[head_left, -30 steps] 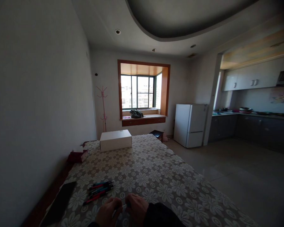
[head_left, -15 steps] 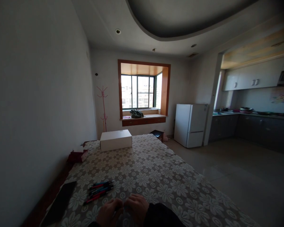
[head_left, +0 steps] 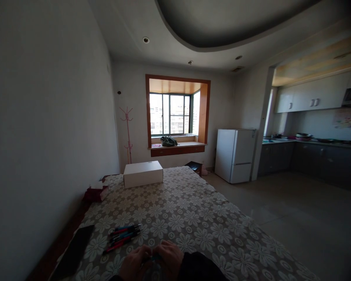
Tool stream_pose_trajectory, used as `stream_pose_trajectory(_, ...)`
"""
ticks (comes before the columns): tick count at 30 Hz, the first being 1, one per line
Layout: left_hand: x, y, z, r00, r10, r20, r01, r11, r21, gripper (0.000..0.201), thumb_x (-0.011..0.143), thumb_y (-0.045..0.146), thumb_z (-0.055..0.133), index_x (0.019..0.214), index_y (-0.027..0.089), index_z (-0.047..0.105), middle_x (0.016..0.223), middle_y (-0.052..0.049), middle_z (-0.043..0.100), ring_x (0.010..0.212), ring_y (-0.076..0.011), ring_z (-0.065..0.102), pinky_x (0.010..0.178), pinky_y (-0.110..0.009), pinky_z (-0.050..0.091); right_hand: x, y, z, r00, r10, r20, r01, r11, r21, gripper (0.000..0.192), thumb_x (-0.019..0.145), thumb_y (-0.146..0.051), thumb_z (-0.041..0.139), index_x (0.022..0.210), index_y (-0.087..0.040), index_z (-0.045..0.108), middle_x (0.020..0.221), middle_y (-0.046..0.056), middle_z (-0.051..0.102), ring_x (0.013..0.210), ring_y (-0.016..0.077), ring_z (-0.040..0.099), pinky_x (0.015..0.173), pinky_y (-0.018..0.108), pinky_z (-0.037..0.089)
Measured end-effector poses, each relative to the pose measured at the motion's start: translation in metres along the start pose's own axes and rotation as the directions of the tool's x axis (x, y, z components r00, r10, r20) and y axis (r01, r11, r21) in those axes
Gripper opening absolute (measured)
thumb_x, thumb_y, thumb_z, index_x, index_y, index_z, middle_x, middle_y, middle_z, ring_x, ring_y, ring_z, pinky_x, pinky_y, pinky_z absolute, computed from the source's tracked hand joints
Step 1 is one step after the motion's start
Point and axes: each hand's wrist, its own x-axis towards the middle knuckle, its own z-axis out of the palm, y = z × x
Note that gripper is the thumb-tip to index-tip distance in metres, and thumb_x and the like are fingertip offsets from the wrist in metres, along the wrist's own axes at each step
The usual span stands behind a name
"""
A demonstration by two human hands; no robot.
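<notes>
Now – both hands (head_left: 152, 259) together | pens (head_left: 123, 235) beside – no legible writing

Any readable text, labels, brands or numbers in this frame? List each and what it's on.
None can be read.
White box on the table: the visible faces look blank.
Pens beside the hands: any print is too small and dark to read.
Dark flat object at the table's left edge: no marking visible.
Fridge: no legible badge.
Kitchen wall picture: colours only, too blurred to read.
</notes>
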Motion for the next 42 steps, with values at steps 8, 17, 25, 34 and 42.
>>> stream_pose_trajectory(8,0.000,-0.002,-0.001,0.998,-0.009,0.057,0.009,1.000,0.012,0.003,0.084,0.028,0.053,0.086,0.026,0.054,0.082,-0.001,0.071,0.081,-0.0202,0.070,0.069,-0.027,0.047,0.000,0.004,0.006,0.997,-0.067,-0.025,0.065,0.996,-0.063,0.015,0.089,-0.028,0.056,0.103,-0.025,0.059,0.092,0.002,0.070,0.086,0.0208,0.064,0.074,0.031,0.046)
stream_pose_trajectory(17,0.002,0.002,-0.006,0.986,-0.037,0.162,0.034,0.999,0.021,0.015,0.088,0.037,0.052,0.084,0.022,0.053,0.085,-0.003,0.069,0.083,-0.0200,0.066,0.070,-0.026,0.048,0.000,0.001,0.004,0.999,0.032,0.042,-0.030,0.999,-0.037,0.014,0.086,-0.027,0.058,0.099,-0.023,0.055,0.093,0.003,0.070,0.089,0.0202,0.063,0.078,0.030,0.045)
stream_pose_trajectory(25,0.001,0.003,-0.007,0.990,-0.006,0.141,0.004,1.000,0.017,0.010,0.085,0.033,0.054,0.086,0.023,0.055,0.083,-0.002,0.069,0.078,-0.0181,0.065,0.068,-0.025,0.047,-0.002,0.003,0.006,0.997,0.021,0.068,-0.018,0.999,-0.045,0.015,0.090,-0.029,0.056,0.104,-0.024,0.057,0.095,0.002,0.072,0.089,0.0198,0.065,0.077,0.029,0.044)
stream_pose_trajectory(34,0.000,-0.005,0.003,0.997,0.001,0.073,-0.001,1.000,0.001,0.008,0.085,0.032,0.052,0.084,0.025,0.055,0.082,-0.002,0.070,0.078,-0.0188,0.067,0.068,-0.026,0.048,-0.002,-0.003,0.000,1.000,-0.017,0.024,0.016,1.000,0.006,0.016,0.087,-0.031,0.055,0.101,-0.023,0.056,0.093,0.003,0.071,0.086,0.0201,0.066,0.073,0.030,0.045)
stream_pose_trajectory(42,0.001,-0.007,0.004,0.996,-0.018,0.083,0.019,1.000,-0.014,0.008,0.085,0.031,0.051,0.083,0.024,0.055,0.084,-0.002,0.070,0.080,-0.0187,0.068,0.068,-0.026,0.047,-0.001,0.006,0.007,1.000,-0.013,0.014,0.014,1.000,-0.017,0.014,0.084,-0.028,0.056,0.098,-0.024,0.056,0.086,0.002,0.070,0.083,0.0214,0.064,0.072,0.031,0.045)
